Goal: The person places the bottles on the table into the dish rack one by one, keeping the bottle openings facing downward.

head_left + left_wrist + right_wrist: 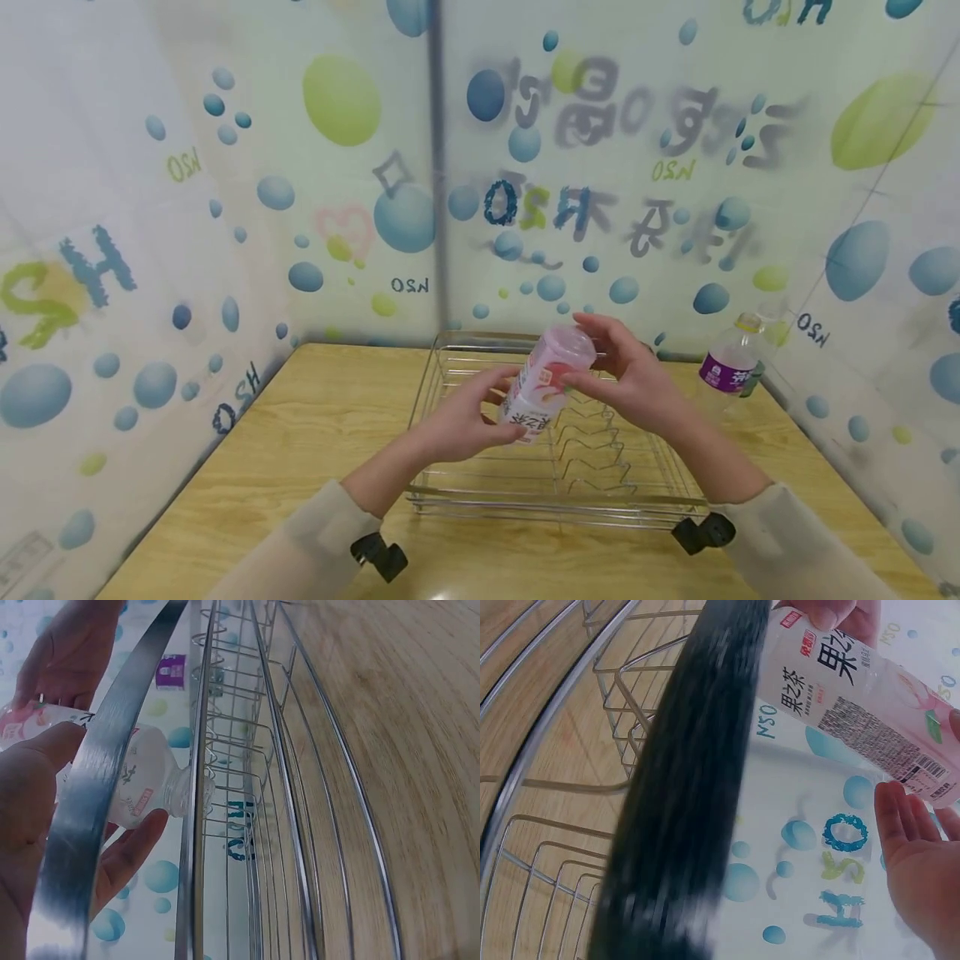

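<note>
A clear plastic drink bottle with a pink-and-white label (542, 382) hangs tilted over a wire dish rack (495, 500), its base up and its neck pointing down. My left hand (461, 419) grips it near the neck end, with fingers and thumb on opposite sides. At the base end is my right hand (637, 379), its thumb touching the label and its other fingers loosely extended past the base. In the left wrist view the clear neck (178, 791) shows behind the rack's rails. The right wrist view shows the printed label (862, 705) between both hands.
The metal rack stands on a wooden table (315, 433), with wavy wire dividers (596, 450) inside. To the right rear is another bottle (727, 371) with a purple label and yellow cap. Printed curtains (360, 208) enclose the table's back and sides.
</note>
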